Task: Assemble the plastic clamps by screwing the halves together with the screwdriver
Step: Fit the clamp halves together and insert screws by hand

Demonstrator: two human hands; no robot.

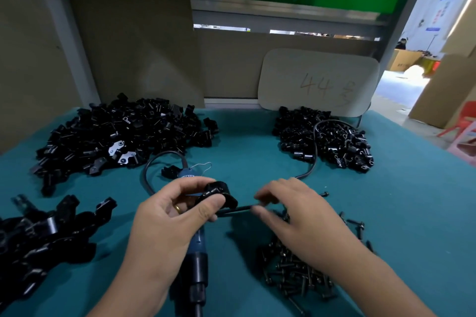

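3 heaps of black clamp parts [121, 134] lie on the teal desk [412, 213]. Lower down, the blue screwdriver [197, 262] rests under the left hand [164, 219], which grips a black clamp [219, 194]. Just beside it, the right hand [296, 213] pinches a long screw [237, 210] that meets the clamp.

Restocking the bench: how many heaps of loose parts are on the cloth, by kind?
Black plastic clamp part heaps: 3
Black screw heaps: 1
Total: 4 heaps
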